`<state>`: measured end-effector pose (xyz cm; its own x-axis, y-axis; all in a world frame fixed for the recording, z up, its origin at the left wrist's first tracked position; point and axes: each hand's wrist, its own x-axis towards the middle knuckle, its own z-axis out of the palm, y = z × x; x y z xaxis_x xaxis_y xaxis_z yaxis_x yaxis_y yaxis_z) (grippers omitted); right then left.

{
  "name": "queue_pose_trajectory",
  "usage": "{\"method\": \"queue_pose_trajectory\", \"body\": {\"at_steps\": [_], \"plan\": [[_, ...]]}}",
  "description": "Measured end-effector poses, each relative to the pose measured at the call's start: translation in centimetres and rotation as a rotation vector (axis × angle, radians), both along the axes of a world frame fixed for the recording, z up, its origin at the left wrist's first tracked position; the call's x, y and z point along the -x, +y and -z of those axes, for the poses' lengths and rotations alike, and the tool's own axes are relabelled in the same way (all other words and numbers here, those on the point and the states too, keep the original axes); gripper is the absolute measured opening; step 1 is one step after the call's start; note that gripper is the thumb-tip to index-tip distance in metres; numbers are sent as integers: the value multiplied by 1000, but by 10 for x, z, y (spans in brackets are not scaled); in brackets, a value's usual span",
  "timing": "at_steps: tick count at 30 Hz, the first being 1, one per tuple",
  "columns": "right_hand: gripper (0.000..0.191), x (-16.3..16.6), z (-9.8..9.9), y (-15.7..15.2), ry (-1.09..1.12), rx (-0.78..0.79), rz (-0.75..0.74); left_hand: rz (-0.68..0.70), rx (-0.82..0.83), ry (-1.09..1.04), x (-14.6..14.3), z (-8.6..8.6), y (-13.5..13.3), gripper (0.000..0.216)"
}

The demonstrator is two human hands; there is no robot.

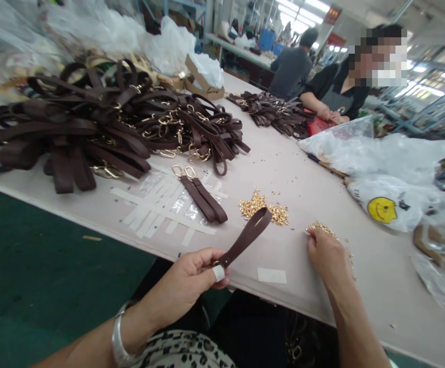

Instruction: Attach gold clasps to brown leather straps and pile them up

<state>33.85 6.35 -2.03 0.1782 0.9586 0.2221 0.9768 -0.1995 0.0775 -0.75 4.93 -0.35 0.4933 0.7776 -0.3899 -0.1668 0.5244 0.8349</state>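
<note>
My left hand point(197, 273) is closed on a dark brown leather wrist strap point(247, 235), its loop pointing up and right over the table's front edge. A white wrap is around my left thumb, and my fingers hide most of the strap's hardware end. My right hand point(328, 253) is down on the table at the right, thumb and fingertips pinched together beside a small pile of gold rivets point(322, 228). What the fingertips hold is too small to make out. Between the hands and farther back lies a larger pile of gold rivets point(259, 205).
Two finished-looking straps point(203, 199) with gold clasps lie on taped strips. A large heap of brown straps point(92, 122) fills the table's left. Plastic bags point(395, 204) lie at the right. A co-worker point(345, 87) sits at the far side, beside another strap heap point(272, 112).
</note>
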Motion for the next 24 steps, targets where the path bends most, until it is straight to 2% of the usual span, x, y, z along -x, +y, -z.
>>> {"method": "queue_pose_trajectory", "body": {"at_steps": [4, 8, 11, 13, 15, 17, 19, 21, 24], "plan": [[30, 2, -1, 2, -53, 20, 30, -56, 62, -46, -4, -2, 0, 27], [31, -9, 4, 4, -68, -2, 2, -103, 91, -60, -6, -2, 0, 24], [32, -16, 4, 3, 65, -37, 59, -119, 77, -52, -7, -3, -1, 22], [28, -7, 0, -2, 259, -84, 143, -128, 58, -58, -8, -2, -1, 21], [27, 18, -6, -13, 588, -173, 165, -137, 48, -70, -11, 0, -2, 22], [35, 56, -11, -27, 975, -257, 100, -145, 38, -78, -15, 4, -3, 24], [36, 97, -12, -42, 1208, -272, 30, -151, 17, -92, -19, 9, -4, 24], [30, 133, -10, -55, 1297, -265, -40, -150, -11, -104, -22, 12, -5, 22], [22, 163, -4, -64, 1274, -272, -141, -125, -82, -76, -23, 13, -7, 18]]}}
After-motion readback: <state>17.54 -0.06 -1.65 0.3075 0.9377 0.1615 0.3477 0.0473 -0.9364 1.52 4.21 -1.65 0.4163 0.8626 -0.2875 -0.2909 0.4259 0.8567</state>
